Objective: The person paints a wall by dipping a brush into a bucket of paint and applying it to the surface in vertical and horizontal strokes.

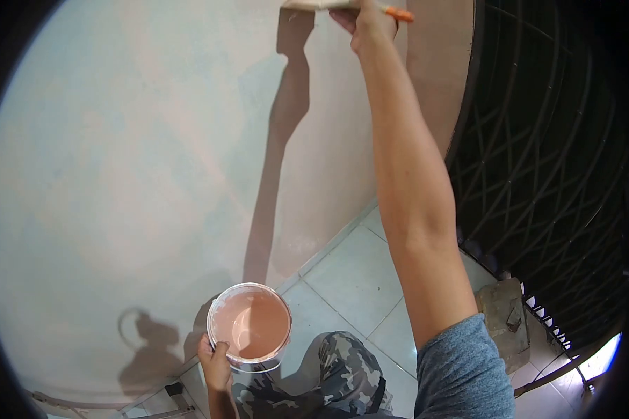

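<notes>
My right hand is raised at the top of the view, closed around a paintbrush with an orange handle end. The brush's pale head lies at the top edge, against or very near the wall; contact is hard to tell. Low in the view, my left hand grips the rim of a paint bucket, thumb over the edge. Pinkish paint sits inside, and white smears mark the rim. The wall is pale blue-green with pinkish patches, pinker toward the right.
A dark folding lattice gate stands on the right. Below it sits a worn block. Light floor tiles meet the wall's foot. My camouflage-clad leg is below, and a dark-and-metal object lies at lower left.
</notes>
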{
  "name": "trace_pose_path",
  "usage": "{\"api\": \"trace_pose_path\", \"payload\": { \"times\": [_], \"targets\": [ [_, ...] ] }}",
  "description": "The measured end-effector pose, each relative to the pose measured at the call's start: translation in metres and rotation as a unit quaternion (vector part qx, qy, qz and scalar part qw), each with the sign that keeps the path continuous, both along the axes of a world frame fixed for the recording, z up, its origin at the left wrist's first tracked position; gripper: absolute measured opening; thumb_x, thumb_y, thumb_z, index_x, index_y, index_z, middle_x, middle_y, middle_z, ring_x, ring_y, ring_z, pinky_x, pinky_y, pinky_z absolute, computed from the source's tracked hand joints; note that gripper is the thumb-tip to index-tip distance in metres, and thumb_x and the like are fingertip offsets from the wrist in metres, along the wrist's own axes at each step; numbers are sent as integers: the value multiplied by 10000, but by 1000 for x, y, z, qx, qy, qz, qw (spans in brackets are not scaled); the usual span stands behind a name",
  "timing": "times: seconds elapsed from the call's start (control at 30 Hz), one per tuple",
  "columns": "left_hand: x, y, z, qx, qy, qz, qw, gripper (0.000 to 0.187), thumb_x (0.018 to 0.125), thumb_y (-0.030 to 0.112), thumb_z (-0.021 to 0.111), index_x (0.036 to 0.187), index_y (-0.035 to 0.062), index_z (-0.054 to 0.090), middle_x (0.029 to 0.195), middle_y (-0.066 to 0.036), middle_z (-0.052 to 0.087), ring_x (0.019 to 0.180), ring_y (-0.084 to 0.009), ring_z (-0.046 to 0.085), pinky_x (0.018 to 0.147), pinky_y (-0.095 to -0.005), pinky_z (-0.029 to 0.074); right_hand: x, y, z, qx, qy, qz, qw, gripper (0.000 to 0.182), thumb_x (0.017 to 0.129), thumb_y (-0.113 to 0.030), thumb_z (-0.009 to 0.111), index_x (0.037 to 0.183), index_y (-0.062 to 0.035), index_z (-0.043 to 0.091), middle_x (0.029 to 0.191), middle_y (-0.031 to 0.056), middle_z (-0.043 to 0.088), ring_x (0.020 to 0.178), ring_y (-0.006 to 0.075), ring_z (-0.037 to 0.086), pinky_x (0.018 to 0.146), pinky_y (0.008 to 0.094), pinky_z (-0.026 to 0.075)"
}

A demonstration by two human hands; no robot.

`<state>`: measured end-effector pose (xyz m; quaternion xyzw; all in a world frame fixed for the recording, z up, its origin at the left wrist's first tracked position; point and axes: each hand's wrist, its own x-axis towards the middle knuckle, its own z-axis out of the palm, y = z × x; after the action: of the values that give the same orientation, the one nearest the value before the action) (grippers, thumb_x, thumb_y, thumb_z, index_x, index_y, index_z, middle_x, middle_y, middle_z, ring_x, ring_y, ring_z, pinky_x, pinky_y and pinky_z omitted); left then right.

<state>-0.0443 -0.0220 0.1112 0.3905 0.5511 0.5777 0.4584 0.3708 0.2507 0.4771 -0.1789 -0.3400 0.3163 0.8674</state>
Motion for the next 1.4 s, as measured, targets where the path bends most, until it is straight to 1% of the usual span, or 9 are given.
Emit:
{"api": "trace_pose_path", "payload": {
  "times": [0.3, 0.43, 0.57, 0.67, 0.73, 0.77, 0.87, 1.17, 1.4],
  "targets": [
    [15, 7, 1, -32, 14, -1, 999, 202, 807, -25, 510, 1007, -3, 509, 831, -89, 583, 495, -145, 561, 348, -264, 479, -6, -15, -280, -239, 95, -31, 966, 308, 851, -139, 669, 1082, -2, 517, 1098, 135, 602, 917, 257, 662, 714, 384, 623],
    [35, 4, 18, -45, 60, -14, 997, 163, 801, -33, 512, 959, 5, 503, 828, -92, 571, 509, -156, 569, 343, -280, 499, 9, -25, -237, -274, 131, -57, 951, 207, 831, -93, 657, 964, -5, 524, 1070, 129, 605, 868, 237, 659, 669, 386, 626],
    [33, 11, -13, -51, 70, -1, 996, 133, 797, -35, 523, 918, 13, 497, 805, -80, 556, 515, -152, 569, 345, -283, 508, 32, 21, -114, -211, -85, -198, 954, 403, 750, -173, 703, 1041, 8, 490, 1029, 148, 594, 828, 253, 654, 681, 383, 609],
    [26, 11, -34, -69, 93, -3, 993, 119, 807, -24, 525, 915, 13, 494, 780, -73, 542, 509, -149, 562, 354, -294, 515, 31, 41, -3, -162, -27, -385, 908, 371, 772, -153, 676, 1045, 43, 518, 992, 166, 622, 798, 275, 664, 662, 373, 612],
    [11, 16, -81, -64, 45, -5, 997, 96, 819, -13, 519, 906, 16, 490, 752, -67, 532, 498, -147, 557, 363, -309, 518, 20, 28, 20, -24, 89, -76, 993, 298, 818, -114, 635, 1046, 53, 542, 1000, 170, 641, 795, 294, 679, 685, 399, 617],
    [10, 14, -87, -53, 45, -10, 998, 85, 828, -6, 513, 905, 15, 484, 742, -65, 527, 493, -148, 558, 372, -315, 518, 30, 24, 25, -24, 88, -75, 993, 298, 818, -114, 635, 1046, 53, 542, 1000, 170, 641, 795, 294, 679, 685, 399, 617],
    [15, 11, -96, -28, 57, 2, 998, 150, 796, -18, 516, 943, 15, 515, 719, -57, 536, 440, -157, 534, 353, -317, 488, 44, 25, 24, 18, 95, -16, 995, 196, 842, -74, 607, 1006, 29, 575, 966, 144, 663, 786, 270, 689, 719, 401, 606],
    [22, 7, -108, -66, 26, -16, 997, 139, 795, -28, 540, 909, 9, 469, 764, -79, 542, 483, -158, 562, 342, -290, 506, -31, -36, -265, -260, 99, -26, 960, 233, 892, -118, 595, 1097, -8, 582, 1033, 125, 637, 851, 234, 673, 723, 368, 608],
    [6, 9, -156, -7, 151, -42, 988, 170, 784, 0, 559, 933, -2, 476, 754, -88, 537, 497, -152, 554, 364, -297, 503, -53, -19, -138, -157, -72, -123, 977, 196, 776, -145, 651, 851, -45, 500, 792, 61, 575, 680, 144, 565, 614, 305, 538]
  ]
}}
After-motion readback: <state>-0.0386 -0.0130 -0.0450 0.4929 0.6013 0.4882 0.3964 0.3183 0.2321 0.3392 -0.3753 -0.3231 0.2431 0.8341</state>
